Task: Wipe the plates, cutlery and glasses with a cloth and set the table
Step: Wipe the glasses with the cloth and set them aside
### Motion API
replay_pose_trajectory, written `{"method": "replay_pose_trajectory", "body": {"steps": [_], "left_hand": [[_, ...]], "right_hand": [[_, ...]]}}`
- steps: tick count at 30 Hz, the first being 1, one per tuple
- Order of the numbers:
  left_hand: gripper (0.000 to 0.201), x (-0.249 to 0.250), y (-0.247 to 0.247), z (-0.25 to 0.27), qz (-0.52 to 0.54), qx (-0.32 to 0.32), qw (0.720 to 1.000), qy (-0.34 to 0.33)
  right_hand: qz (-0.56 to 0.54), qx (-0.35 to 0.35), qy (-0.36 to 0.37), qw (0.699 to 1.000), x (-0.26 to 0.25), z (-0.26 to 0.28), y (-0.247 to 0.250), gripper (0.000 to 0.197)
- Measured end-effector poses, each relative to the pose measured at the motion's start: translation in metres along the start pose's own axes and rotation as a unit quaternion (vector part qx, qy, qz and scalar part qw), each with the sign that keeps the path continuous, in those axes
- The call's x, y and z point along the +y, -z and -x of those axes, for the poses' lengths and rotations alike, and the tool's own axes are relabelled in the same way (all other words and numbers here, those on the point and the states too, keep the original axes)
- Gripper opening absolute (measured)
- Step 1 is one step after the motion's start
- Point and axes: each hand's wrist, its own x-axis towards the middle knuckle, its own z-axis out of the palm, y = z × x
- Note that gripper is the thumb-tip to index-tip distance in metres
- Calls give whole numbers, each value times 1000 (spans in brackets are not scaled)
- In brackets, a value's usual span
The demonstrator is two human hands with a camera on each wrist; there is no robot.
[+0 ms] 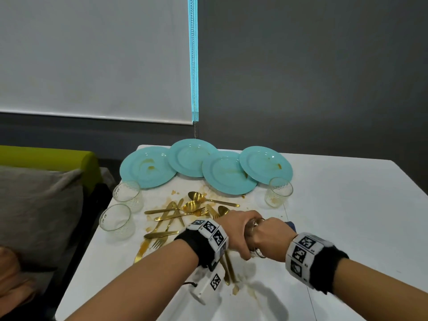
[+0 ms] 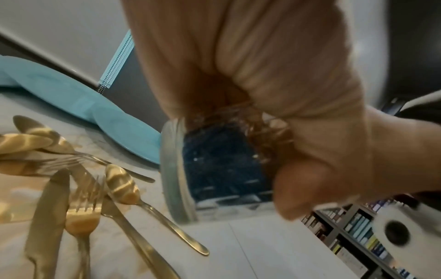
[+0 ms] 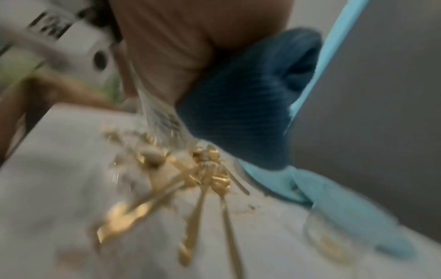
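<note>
The left hand (image 1: 240, 232) is wrapped round a glass (image 2: 214, 169), fingers curled about its wall, holding it tipped on its side above the table (image 1: 347, 205) so the mouth faces the right hand (image 1: 273, 235). That hand has a dark blue cloth (image 3: 250, 98) bunched in its fingers and pushed into the glass; through the wall the blue shows filling the inside, which suits wiping the interior while the other hand steadies or turns the glass. Held aloft like this, the glass cannot knock anything, and the cloth can be twisted freely. Just beyond and to the left of the grip lies the gold cutlery (image 1: 185, 212) in a loose crossed heap on smeared sauce, some pieces reaching under the left wrist, so lowering the glass straight down looks unwise. Farther beyond the grip, four blue plates (image 1: 227, 174) overlap in a row near the table's back edge, stained and not yet wiped. Two more glasses (image 1: 122, 209) stand well left of the grip, close to the left edge, where a sweep of the forearm might tip them off; another glass (image 1: 278, 192) stands beyond the right hand. To the right of the grip the table is bare and white, probably the best place to set a cleaned glass.
</note>
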Motion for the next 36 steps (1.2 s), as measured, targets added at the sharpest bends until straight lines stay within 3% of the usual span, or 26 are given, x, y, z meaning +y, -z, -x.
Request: {"method": "replay_pose_trajectory", "body": {"steps": [1,3,5,7,10,12,15,17,21,27,31,36], "left_hand": [[83,-2,-3,-1,5,19,1000,-4],[84,-6,-11,2,18,50,999,-11],[86,-13,-19,5,27,77,997,-9],[91,-23,-25,9,54,109,993,-6],[91,-43,-25,20,139,176,975,16],[93,-60,-26,29,172,206,962,45],[104,-83,-27,47,189,228,952,80],[104,-96,-28,61,206,240,944,96],[100,-118,-26,89,204,281,930,123],[92,-155,-32,133,208,348,897,174],[90,-175,-36,165,228,388,866,220],[94,-195,-34,193,247,431,826,266]], "right_hand": [[-7,24,22,999,-5,-2,2,27],[-117,-3,-63,991,-12,-9,9,31],[-220,-71,-103,967,-10,-13,8,35],[-348,-62,-121,928,-6,-13,7,24],[-542,0,-142,828,6,-12,3,12],[-585,36,-139,798,12,-11,8,11],[-606,102,-128,779,20,-13,20,16],[-587,131,-133,788,21,-19,23,13],[-548,118,-186,807,13,-37,19,28],[-518,94,-212,823,-10,-58,8,29],[-431,64,-187,881,-20,-63,10,30],[-469,81,-194,858,-26,-68,12,23]]}}
